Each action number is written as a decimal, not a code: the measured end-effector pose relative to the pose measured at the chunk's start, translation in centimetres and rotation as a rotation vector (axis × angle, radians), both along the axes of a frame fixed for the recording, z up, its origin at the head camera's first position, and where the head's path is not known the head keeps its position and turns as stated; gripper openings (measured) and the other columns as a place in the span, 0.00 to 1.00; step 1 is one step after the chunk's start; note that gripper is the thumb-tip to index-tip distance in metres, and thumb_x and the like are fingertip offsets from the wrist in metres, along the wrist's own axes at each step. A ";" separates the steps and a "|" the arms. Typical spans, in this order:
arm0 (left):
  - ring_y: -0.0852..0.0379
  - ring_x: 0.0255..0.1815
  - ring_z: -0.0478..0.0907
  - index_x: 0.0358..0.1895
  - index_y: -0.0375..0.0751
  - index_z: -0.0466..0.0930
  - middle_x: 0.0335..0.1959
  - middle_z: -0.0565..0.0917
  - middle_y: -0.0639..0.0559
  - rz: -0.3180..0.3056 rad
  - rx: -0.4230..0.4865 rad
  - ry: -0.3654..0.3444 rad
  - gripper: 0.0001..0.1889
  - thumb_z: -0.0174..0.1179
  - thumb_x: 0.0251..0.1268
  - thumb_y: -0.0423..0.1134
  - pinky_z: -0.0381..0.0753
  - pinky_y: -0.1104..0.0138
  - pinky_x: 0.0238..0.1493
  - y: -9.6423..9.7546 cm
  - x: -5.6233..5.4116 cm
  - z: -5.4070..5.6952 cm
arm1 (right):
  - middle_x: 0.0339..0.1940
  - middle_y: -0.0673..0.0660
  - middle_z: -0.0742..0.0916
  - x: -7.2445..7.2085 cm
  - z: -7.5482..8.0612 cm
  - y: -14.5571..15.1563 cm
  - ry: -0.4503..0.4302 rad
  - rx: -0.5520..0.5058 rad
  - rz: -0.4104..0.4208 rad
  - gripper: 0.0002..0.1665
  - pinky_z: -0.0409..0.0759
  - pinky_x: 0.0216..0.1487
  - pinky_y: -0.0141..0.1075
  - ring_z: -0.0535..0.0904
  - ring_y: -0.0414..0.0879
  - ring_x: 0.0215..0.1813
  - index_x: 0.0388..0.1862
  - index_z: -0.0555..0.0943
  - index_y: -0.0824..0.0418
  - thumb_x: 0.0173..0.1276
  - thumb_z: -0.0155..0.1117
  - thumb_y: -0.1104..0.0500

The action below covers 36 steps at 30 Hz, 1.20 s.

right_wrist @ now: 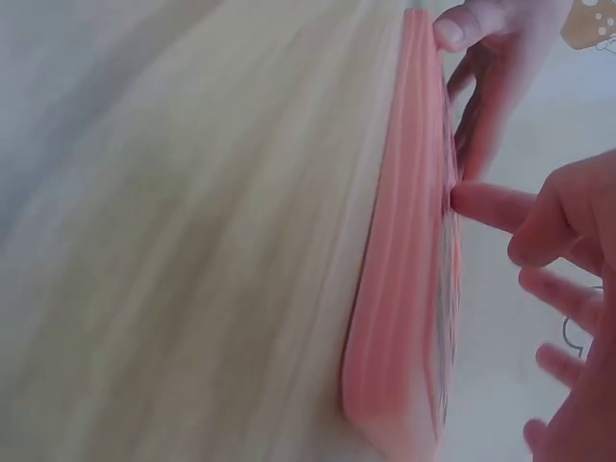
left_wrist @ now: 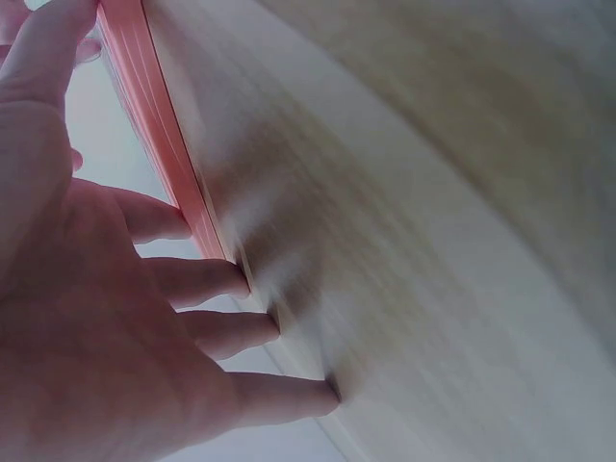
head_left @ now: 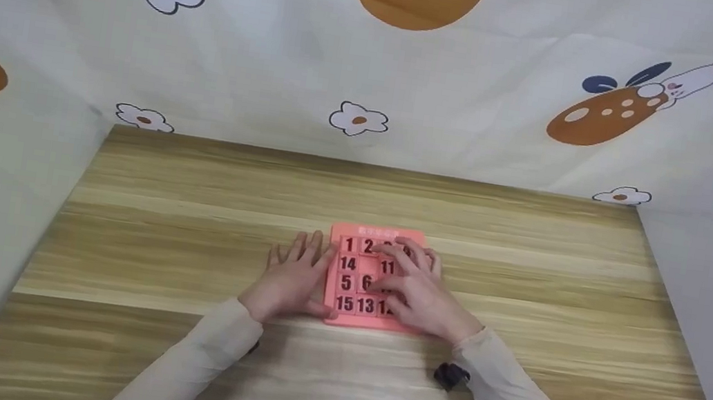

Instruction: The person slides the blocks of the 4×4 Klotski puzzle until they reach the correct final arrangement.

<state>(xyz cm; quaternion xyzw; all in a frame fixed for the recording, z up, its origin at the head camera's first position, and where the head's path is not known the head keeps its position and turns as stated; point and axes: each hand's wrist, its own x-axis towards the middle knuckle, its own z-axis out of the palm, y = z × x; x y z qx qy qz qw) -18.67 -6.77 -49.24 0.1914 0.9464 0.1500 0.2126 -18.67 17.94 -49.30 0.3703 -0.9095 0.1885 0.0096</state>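
A pink sliding number puzzle (head_left: 360,322) lies flat on the table, its tiles printed with black numbers. One gap shows between the 14 tile (head_left: 348,264) and the 11 tile (head_left: 387,267). My left hand (head_left: 290,281) is spread at its left side, thumb on the near left corner. In the left wrist view its straight fingers (left_wrist: 217,332) reach down beside the pink edge. Over the right part of the puzzle is my right hand (head_left: 426,297), covering several tiles. One fingertip (right_wrist: 464,196) touches the top face, near the 6 tile (head_left: 366,283); other fingers are raised.
The wood-grain table (head_left: 188,204) extends around the puzzle on all sides. A pale cloth (head_left: 265,55) printed with flowers and rabbits stands as a wall behind and at both sides. A small black object (head_left: 451,376) sits at the right wrist.
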 end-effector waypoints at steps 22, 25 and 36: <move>0.34 0.75 0.34 0.78 0.42 0.43 0.77 0.38 0.36 -0.004 0.005 0.004 0.60 0.68 0.48 0.64 0.36 0.32 0.66 -0.1 0.1 0.0 | 0.75 0.60 0.62 1.4 -0.2 -1.1 -0.028 0.109 0.036 0.28 0.45 0.68 0.67 0.50 0.65 0.74 0.64 0.77 0.46 0.63 0.63 0.59; 0.34 0.75 0.33 0.78 0.42 0.43 0.77 0.38 0.36 -0.007 0.007 0.002 0.59 0.68 0.49 0.63 0.36 0.32 0.66 -0.1 0.1 0.1 | 0.75 0.59 0.62 1.5 -0.3 -1.3 -0.025 0.114 0.041 0.28 0.44 0.68 0.67 0.50 0.64 0.74 0.64 0.77 0.46 0.63 0.63 0.58; 0.34 0.75 0.34 0.78 0.42 0.43 0.77 0.39 0.35 0.000 0.001 0.001 0.60 0.69 0.47 0.64 0.36 0.32 0.66 -0.1 0.1 0.1 | 0.75 0.62 0.62 1.0 -0.3 0.0 -0.021 0.053 -0.029 0.29 0.49 0.67 0.67 0.51 0.63 0.74 0.64 0.77 0.51 0.61 0.63 0.61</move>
